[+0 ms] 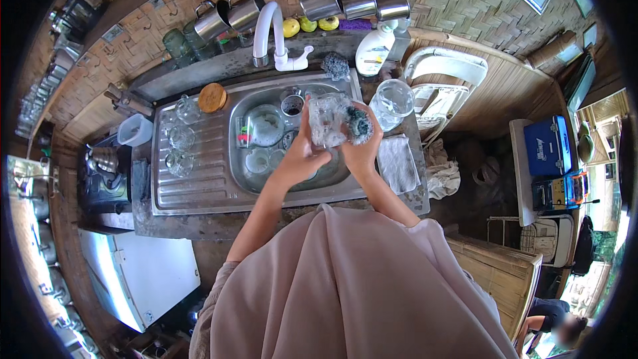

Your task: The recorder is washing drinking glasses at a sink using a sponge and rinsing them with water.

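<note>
Above the right part of the sink basin [319,187], my left hand [298,157] holds a clear glass vessel [326,118] covered in suds. My right hand [364,147] grips a dark, soapy scouring pad [359,124] against the glass's right side. Below them the basin holds a soapy glass bowl [266,124], a metal mug [292,105] and several glasses, partly hidden by my hands. Several clear glass pieces [180,138] stand on the ribbed drainboard [207,174], near a round wooden lid [213,97].
Behind the basin are a white faucet [271,30], a grey scrubber [335,66] and a spray bottle [376,50]. A large glass jar [393,102] and a folded cloth [398,163] lie right of the sink. Steel mugs [320,1] hang above. Another person [546,319] is at far lower right.
</note>
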Demonstrator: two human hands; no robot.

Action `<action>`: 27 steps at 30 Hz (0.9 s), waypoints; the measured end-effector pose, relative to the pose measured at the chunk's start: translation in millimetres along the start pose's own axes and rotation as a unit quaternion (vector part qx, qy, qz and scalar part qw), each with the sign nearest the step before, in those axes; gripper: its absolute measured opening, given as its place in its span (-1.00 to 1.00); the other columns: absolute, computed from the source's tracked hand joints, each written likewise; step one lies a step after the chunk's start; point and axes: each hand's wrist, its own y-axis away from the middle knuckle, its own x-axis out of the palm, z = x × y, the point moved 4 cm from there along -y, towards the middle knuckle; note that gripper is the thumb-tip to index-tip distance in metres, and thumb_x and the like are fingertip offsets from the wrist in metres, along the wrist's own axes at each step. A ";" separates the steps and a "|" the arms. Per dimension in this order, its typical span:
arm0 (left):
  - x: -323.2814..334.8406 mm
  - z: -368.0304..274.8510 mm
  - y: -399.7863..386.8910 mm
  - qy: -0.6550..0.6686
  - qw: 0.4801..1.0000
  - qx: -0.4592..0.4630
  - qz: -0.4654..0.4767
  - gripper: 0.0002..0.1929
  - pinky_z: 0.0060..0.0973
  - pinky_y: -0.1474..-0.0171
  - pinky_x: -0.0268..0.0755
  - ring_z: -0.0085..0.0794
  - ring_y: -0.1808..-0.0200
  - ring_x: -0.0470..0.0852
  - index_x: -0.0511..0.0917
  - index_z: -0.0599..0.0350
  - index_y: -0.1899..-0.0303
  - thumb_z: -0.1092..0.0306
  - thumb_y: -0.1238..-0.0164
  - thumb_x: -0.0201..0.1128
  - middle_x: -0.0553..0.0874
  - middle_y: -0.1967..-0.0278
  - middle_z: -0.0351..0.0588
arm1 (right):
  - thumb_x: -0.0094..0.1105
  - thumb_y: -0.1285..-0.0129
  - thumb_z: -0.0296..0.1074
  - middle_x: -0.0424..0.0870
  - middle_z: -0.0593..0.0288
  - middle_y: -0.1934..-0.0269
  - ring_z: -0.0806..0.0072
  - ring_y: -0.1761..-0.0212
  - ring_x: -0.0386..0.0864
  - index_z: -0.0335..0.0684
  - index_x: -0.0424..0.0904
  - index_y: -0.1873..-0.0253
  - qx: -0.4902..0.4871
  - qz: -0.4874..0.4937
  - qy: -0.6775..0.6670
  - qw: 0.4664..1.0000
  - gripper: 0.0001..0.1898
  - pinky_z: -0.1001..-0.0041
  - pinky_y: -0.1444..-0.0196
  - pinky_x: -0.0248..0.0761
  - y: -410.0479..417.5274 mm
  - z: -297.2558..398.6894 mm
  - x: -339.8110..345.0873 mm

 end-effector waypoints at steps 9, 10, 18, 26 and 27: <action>-11.5 23.4 4.5 0.048 0.995 0.059 -0.072 -0.38 -0.49 0.49 0.51 -0.39 0.50 0.62 0.07 0.18 -0.36 0.73 -0.24 -0.08 0.61 0.24 -0.04 | 0.14 -0.18 -0.37 0.49 -0.14 -0.04 0.09 -0.16 0.43 -0.31 0.46 -0.02 -0.180 0.156 -0.006 0.971 -0.69 0.28 -0.22 0.19 1.3 40.5 9.2; -6.4 25.5 5.5 0.111 0.990 0.022 -0.084 -0.45 -0.51 0.51 0.49 -0.41 0.53 0.61 0.15 0.18 -0.30 0.72 -0.26 -0.10 0.61 0.30 -0.05 | 0.10 -0.23 -0.38 0.49 -0.14 -0.06 0.15 -0.16 0.43 -0.33 0.42 -0.07 -0.138 0.132 -0.004 0.982 -0.67 0.32 -0.21 0.20 -4.4 31.2 9.4; -14.6 12.7 -0.1 0.037 0.986 0.062 -0.148 -0.55 -0.55 0.53 0.49 -0.46 0.55 0.61 0.24 0.20 -0.17 0.75 -0.26 -0.22 0.61 0.34 -0.04 | -0.01 -0.12 -0.55 0.53 -0.14 -0.05 0.12 -0.09 0.51 -0.40 0.45 0.04 -0.111 0.150 -0.013 0.982 -0.73 0.36 -0.13 0.29 11.1 33.8 13.3; -6.6 10.6 -2.9 0.117 0.988 0.011 -0.098 -0.66 -0.50 0.56 0.50 -0.39 0.57 0.62 0.23 0.18 -0.16 0.55 -0.38 -0.13 0.60 0.36 -0.01 | -0.07 -0.20 -0.52 0.61 0.03 0.00 0.41 -0.09 0.49 -0.41 0.52 -0.05 0.047 0.113 -0.171 0.978 -0.66 0.44 -0.19 0.25 -11.6 11.5 24.3; -8.6 12.9 -1.4 0.143 0.981 0.020 -0.131 -0.68 -0.50 0.55 0.51 -0.38 0.57 0.62 0.24 0.19 -0.15 0.52 -0.39 -0.12 0.60 0.37 -0.01 | -0.07 -0.20 -0.52 0.61 0.03 0.00 0.41 -0.09 0.49 -0.41 0.52 -0.05 0.047 0.113 -0.171 0.978 -0.66 0.44 -0.19 0.25 -3.9 8.3 26.2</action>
